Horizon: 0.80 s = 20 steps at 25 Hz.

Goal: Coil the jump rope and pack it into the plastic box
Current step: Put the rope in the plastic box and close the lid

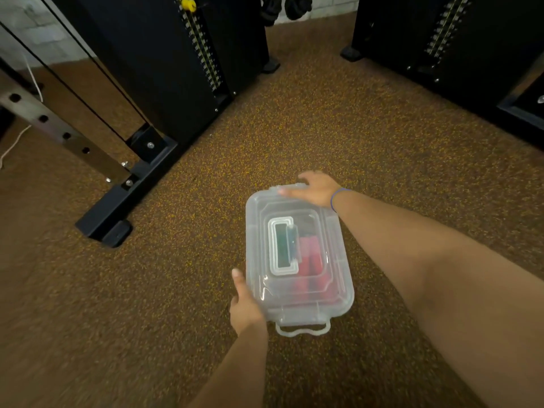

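A clear plastic box with its lid on lies on the speckled brown floor, a carry handle flat on top and a latch loop at its near end. Through the lid I see the red handles of the jump rope inside, blurred. My left hand grips the box's near left corner, thumb along the side. My right hand holds the far end of the lid, thumb laid along its edge and fingers bent over the far side.
A black weight-stack machine and its base foot stand to the left. Another black machine stands at the back right. A steel bar with holes slants at the far left, with a white cord beside it.
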Each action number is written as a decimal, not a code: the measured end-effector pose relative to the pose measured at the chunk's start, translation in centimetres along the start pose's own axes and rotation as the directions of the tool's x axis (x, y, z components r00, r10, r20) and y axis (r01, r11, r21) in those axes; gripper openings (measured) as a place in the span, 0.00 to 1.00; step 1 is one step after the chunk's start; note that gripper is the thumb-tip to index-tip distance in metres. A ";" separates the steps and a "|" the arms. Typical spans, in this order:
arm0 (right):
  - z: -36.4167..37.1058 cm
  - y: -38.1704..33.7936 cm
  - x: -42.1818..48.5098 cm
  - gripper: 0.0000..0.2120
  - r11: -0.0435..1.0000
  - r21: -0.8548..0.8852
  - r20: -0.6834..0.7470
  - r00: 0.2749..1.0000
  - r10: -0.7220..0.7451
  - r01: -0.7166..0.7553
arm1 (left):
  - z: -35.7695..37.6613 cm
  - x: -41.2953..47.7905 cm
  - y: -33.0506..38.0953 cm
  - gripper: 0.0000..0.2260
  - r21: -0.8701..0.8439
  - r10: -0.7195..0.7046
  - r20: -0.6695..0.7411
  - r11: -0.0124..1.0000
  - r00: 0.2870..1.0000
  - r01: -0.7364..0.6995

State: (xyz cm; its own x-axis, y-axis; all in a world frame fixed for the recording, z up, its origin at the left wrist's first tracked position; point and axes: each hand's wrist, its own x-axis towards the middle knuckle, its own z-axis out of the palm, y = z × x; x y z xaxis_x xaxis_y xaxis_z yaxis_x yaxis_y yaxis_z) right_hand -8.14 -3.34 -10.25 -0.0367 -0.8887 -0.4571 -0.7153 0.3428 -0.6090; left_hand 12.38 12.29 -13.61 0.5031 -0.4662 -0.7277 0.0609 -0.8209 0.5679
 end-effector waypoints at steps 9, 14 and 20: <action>-0.4 -2.1 2.6 0.50 0.937 -0.344 0.182 0.983 0.014 0.050 | 0.5 -1.1 -1.7 0.39 -0.351 -0.266 0.224 0.875 0.938 0.332; -4.2 1.8 1.4 0.53 0.956 -0.284 0.226 0.964 0.138 -0.070 | 0.8 -0.9 1.1 0.37 -0.102 -0.134 0.197 0.982 0.971 0.156; -9.8 8.9 -2.3 0.26 0.925 0.177 0.250 0.925 0.287 -0.335 | 4.6 0.9 7.4 0.53 0.136 0.153 0.298 0.970 0.942 -0.200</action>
State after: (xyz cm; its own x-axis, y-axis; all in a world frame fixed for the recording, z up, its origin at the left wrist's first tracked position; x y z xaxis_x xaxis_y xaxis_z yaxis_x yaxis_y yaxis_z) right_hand -21.30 -1.24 -8.31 -0.0649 -0.6475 -0.7593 -0.5259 0.6688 -0.5254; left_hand 9.37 4.26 -11.82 0.2260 -0.6631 -0.7136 -0.1589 -0.7478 0.6446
